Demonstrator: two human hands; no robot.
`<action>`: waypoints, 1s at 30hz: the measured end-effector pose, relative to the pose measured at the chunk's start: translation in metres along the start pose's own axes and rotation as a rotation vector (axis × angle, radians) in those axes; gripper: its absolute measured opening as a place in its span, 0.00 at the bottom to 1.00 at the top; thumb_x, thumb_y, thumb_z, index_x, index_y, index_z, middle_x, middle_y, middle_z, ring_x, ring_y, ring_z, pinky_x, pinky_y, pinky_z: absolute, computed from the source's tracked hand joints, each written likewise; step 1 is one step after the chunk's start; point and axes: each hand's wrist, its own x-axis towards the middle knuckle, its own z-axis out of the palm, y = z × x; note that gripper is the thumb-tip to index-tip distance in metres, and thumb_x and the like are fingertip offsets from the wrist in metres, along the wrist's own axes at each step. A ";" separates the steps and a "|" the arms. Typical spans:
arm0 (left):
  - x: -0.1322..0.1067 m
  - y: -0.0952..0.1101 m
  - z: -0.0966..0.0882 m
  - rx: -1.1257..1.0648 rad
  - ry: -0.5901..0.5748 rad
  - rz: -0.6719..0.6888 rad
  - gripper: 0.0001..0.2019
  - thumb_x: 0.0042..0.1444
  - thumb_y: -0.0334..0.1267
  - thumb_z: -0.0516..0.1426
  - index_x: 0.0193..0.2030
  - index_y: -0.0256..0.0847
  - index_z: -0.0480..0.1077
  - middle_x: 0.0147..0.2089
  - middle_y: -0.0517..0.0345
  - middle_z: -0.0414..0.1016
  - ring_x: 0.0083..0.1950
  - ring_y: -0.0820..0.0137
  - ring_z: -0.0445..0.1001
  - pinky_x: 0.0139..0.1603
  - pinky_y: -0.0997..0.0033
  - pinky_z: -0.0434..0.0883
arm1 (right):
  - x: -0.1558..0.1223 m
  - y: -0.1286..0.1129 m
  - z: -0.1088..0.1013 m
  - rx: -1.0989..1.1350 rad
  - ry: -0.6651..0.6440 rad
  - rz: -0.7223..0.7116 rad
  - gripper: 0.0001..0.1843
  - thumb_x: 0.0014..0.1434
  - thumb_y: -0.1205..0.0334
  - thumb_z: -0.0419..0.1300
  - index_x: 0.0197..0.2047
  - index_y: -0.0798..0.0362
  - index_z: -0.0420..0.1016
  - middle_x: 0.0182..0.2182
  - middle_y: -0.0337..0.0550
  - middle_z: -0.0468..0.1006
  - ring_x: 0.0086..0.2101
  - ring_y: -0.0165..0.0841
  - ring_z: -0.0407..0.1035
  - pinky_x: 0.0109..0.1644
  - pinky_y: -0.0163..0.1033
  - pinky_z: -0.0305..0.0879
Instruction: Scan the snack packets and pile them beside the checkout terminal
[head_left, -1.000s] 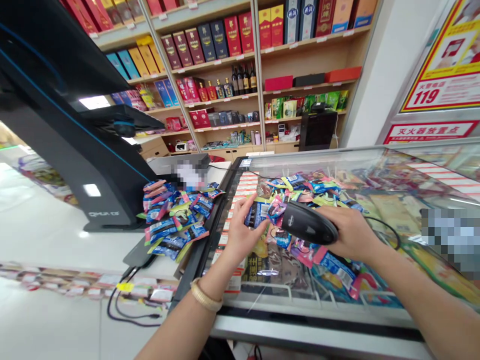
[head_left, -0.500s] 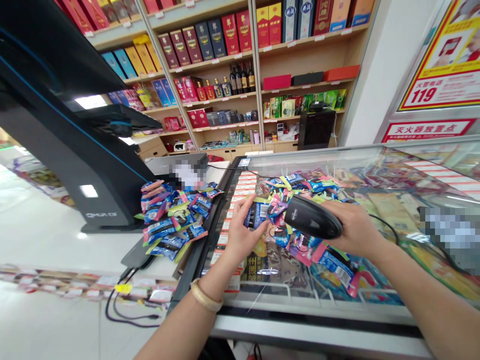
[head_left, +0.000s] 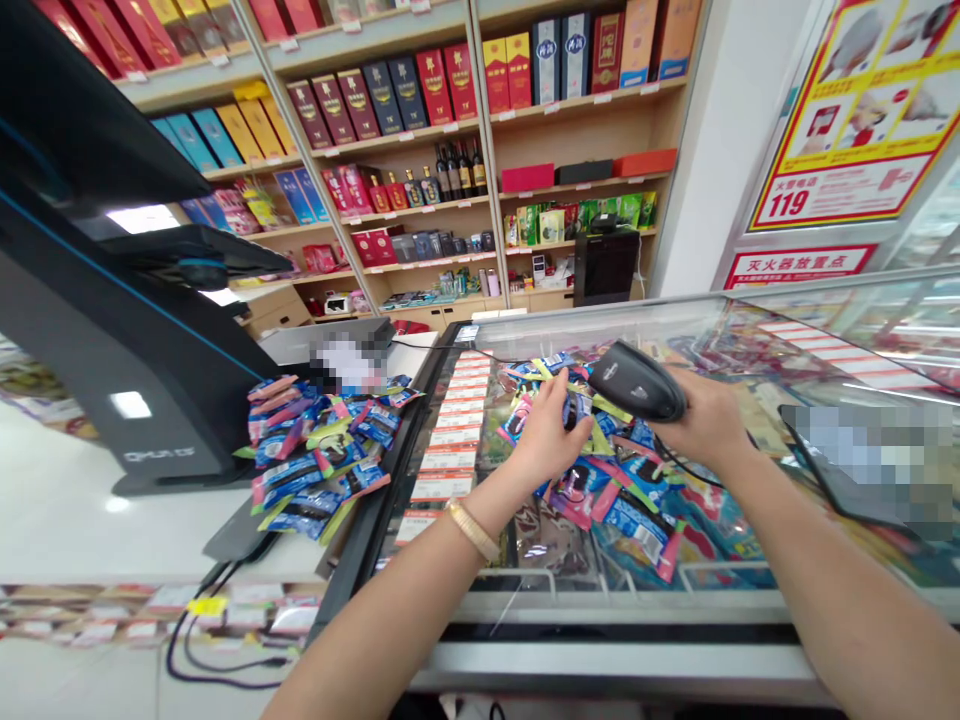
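My right hand [head_left: 697, 415] is wrapped round a black handheld barcode scanner [head_left: 637, 382], its head tilted to the left above a heap of small blue, pink and green snack packets [head_left: 637, 520]. To the left of the scanner, my left hand [head_left: 551, 430] reaches into the heap, thumb and fingers around a blue snack packet [head_left: 576, 408]. Part of that packet is hidden by the fingers and the scanner. The heap lies on the glass top of a chest freezer [head_left: 600, 655].
A second pile of similar packets [head_left: 322, 455] lies on the white counter [head_left: 165, 535], beside the black checkout terminal [head_left: 112, 330]. A dark blurred-out device [head_left: 847, 480] rests on the glass at right. Price labels [head_left: 454, 430] line the freezer's left side. Shelves hold boxes and bottles.
My left hand has moved right and farther into the heap, toward the scanner. The blue packet formerly beside its fingers has left that spot. The scanner stays in my right hand, slightly higher.
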 end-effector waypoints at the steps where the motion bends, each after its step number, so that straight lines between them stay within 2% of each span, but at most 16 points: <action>1: 0.001 -0.001 0.003 0.031 -0.005 -0.008 0.35 0.59 0.38 0.58 0.72 0.38 0.56 0.70 0.37 0.60 0.73 0.50 0.57 0.73 0.44 0.56 | 0.000 0.000 0.000 0.001 -0.004 0.001 0.22 0.54 0.53 0.59 0.48 0.54 0.79 0.40 0.53 0.85 0.37 0.46 0.80 0.38 0.44 0.74; 5: -0.008 -0.004 0.005 0.124 0.030 -0.054 0.34 0.60 0.43 0.58 0.72 0.41 0.55 0.72 0.36 0.54 0.75 0.46 0.52 0.72 0.39 0.55 | 0.000 0.001 0.000 -0.001 -0.006 -0.013 0.23 0.54 0.54 0.59 0.51 0.54 0.78 0.41 0.52 0.85 0.39 0.46 0.80 0.39 0.44 0.74; 9: -0.025 -0.005 -0.015 0.143 0.096 0.025 0.33 0.60 0.42 0.59 0.71 0.43 0.56 0.71 0.38 0.54 0.74 0.50 0.55 0.72 0.43 0.58 | -0.001 0.001 0.000 -0.013 0.008 -0.048 0.22 0.54 0.54 0.58 0.50 0.55 0.78 0.40 0.53 0.85 0.36 0.47 0.80 0.36 0.44 0.73; 11: -0.038 -0.007 -0.036 0.181 0.130 0.073 0.33 0.60 0.40 0.59 0.71 0.43 0.57 0.70 0.39 0.55 0.73 0.52 0.57 0.71 0.46 0.60 | -0.002 0.001 -0.001 -0.037 0.006 -0.057 0.21 0.55 0.54 0.58 0.49 0.55 0.78 0.39 0.54 0.85 0.36 0.47 0.80 0.35 0.44 0.73; 14: -0.065 -0.014 -0.080 0.323 0.164 0.067 0.30 0.58 0.37 0.60 0.68 0.43 0.62 0.68 0.41 0.60 0.70 0.54 0.62 0.69 0.49 0.65 | -0.002 -0.003 -0.003 -0.063 0.034 -0.096 0.20 0.57 0.54 0.57 0.48 0.56 0.78 0.37 0.56 0.85 0.35 0.47 0.80 0.34 0.43 0.72; 16: -0.086 -0.022 -0.112 0.475 0.199 -0.015 0.26 0.58 0.36 0.59 0.64 0.43 0.67 0.63 0.43 0.66 0.65 0.55 0.68 0.66 0.50 0.67 | -0.001 -0.009 -0.004 -0.055 0.047 -0.135 0.20 0.57 0.53 0.58 0.48 0.55 0.77 0.37 0.55 0.85 0.35 0.45 0.80 0.34 0.42 0.72; 18: -0.106 -0.031 -0.141 0.657 0.162 -0.147 0.24 0.57 0.35 0.59 0.61 0.43 0.70 0.62 0.45 0.69 0.63 0.54 0.70 0.64 0.49 0.67 | -0.001 -0.016 -0.005 -0.024 0.030 -0.184 0.20 0.57 0.51 0.60 0.47 0.55 0.77 0.37 0.53 0.85 0.35 0.44 0.80 0.34 0.40 0.72; 21: -0.130 -0.043 -0.171 0.904 0.087 -0.359 0.23 0.57 0.35 0.58 0.60 0.41 0.71 0.60 0.43 0.73 0.60 0.51 0.73 0.62 0.45 0.67 | 0.000 -0.027 -0.005 0.031 0.001 -0.242 0.15 0.57 0.53 0.61 0.44 0.53 0.77 0.35 0.50 0.84 0.34 0.41 0.80 0.35 0.39 0.72; 23: -0.140 -0.047 -0.179 1.010 0.035 -0.440 0.22 0.58 0.35 0.57 0.60 0.39 0.72 0.60 0.41 0.74 0.60 0.49 0.73 0.61 0.44 0.67 | 0.001 -0.035 -0.005 0.057 -0.001 -0.275 0.13 0.59 0.53 0.60 0.42 0.52 0.77 0.33 0.48 0.83 0.32 0.40 0.79 0.34 0.39 0.72; 26: -0.145 -0.047 -0.182 1.069 -0.031 -0.457 0.19 0.60 0.33 0.54 0.58 0.38 0.73 0.58 0.42 0.77 0.60 0.51 0.75 0.60 0.48 0.67 | 0.003 -0.043 -0.006 0.090 0.024 -0.340 0.13 0.61 0.52 0.58 0.42 0.52 0.77 0.30 0.48 0.82 0.29 0.39 0.78 0.31 0.39 0.71; 30: -0.139 -0.041 -0.185 1.075 -0.065 -0.499 0.16 0.65 0.34 0.49 0.51 0.36 0.76 0.50 0.40 0.81 0.52 0.52 0.80 0.51 0.54 0.73 | 0.003 -0.044 -0.005 0.120 0.016 -0.362 0.11 0.62 0.55 0.59 0.41 0.53 0.76 0.30 0.48 0.82 0.29 0.38 0.78 0.31 0.38 0.71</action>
